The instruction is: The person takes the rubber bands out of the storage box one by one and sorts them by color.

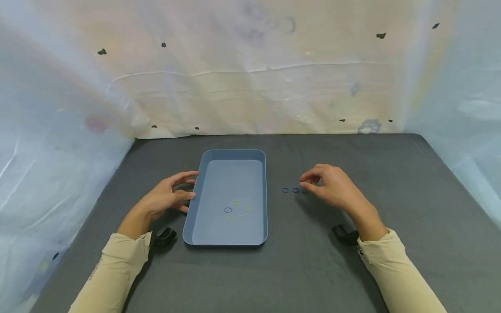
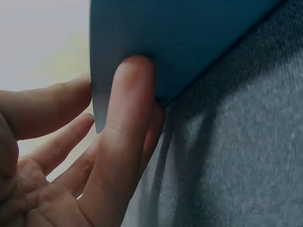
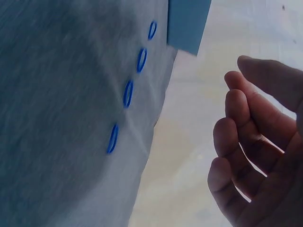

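Observation:
A blue-grey tray [image 1: 226,238] lies on the dark cloth. My left hand [image 1: 169,194] is at its left side, with fingertips touching the outer wall and rim; the left wrist view shows a finger [image 2: 132,92] lying along the wall. Inside the tray are one small blue ring [image 1: 228,210] and several yellow-green rings [image 1: 230,218], like thin rubber bands. To the tray's right, more blue rings [image 3: 128,93] lie in a row on the cloth. Just above the row's right end hovers my right hand [image 1: 330,184], thumb and forefinger apart, with nothing seen between them.
The dark grey cloth [image 1: 313,269] covers the table. Pale printed sheeting [image 1: 254,100] hangs behind it and at both sides. Black straps [image 1: 165,237] sit at both wrists, beside the beige sleeves [image 1: 117,265].

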Action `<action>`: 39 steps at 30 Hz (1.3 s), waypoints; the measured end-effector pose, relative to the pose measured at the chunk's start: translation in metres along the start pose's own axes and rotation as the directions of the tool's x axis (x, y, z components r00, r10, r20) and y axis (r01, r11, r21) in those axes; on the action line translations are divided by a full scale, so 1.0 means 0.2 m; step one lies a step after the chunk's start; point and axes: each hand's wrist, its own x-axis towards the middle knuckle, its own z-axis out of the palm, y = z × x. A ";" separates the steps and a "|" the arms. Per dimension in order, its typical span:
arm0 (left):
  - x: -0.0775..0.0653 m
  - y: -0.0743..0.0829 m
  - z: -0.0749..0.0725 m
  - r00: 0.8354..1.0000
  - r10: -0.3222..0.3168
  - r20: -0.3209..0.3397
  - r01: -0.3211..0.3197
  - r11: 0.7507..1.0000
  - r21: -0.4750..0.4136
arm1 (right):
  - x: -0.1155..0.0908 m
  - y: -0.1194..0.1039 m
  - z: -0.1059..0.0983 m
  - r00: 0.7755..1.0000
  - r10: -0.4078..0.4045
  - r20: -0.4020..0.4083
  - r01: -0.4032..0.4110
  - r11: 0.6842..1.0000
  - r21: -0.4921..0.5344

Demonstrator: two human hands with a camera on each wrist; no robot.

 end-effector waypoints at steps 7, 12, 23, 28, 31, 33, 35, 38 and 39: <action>0.05 0.03 0.03 1.000 -0.012 0.012 0.012 0.999 -0.037 | 0.03 -0.08 0.04 0.993 -0.120 0.009 0.121 0.992 -0.045; 0.05 0.04 0.03 0.999 -0.036 0.001 0.036 0.997 -0.074 | 0.05 -0.16 0.06 0.980 -0.199 0.023 0.200 0.978 -0.060; 0.04 0.03 0.02 1.000 -0.027 -0.002 0.027 0.995 -0.099 | 0.10 -0.28 0.09 0.968 -0.233 0.092 0.240 0.968 -0.078; 0.05 0.03 0.02 1.000 -0.014 -0.003 0.014 0.996 -0.089 | 0.13 -0.34 0.12 0.953 -0.281 0.111 0.290 0.954 -0.074; 0.05 0.03 0.02 1.000 -0.011 -0.005 0.011 0.996 -0.085 | 0.16 -0.37 0.14 0.940 -0.315 0.131 0.324 0.944 -0.061; 0.05 0.03 0.02 1.000 -0.010 -0.006 0.009 0.996 -0.084 | 0.19 -0.39 0.17 0.929 -0.339 0.149 0.350 0.935 -0.054; 0.05 0.04 0.03 1.000 -0.011 -0.008 0.011 0.997 -0.082 | 0.21 -0.41 0.20 0.917 -0.361 0.171 0.373 0.927 -0.047; 0.05 0.04 0.03 1.000 -0.013 -0.010 0.013 0.997 -0.077 | 0.24 -0.43 0.24 0.904 -0.372 0.212 0.388 0.921 -0.037; 0.05 0.04 0.03 1.000 -0.014 -0.010 0.013 0.997 -0.075 | 0.24 -0.44 0.25 0.900 -0.372 0.225 0.389 0.920 -0.034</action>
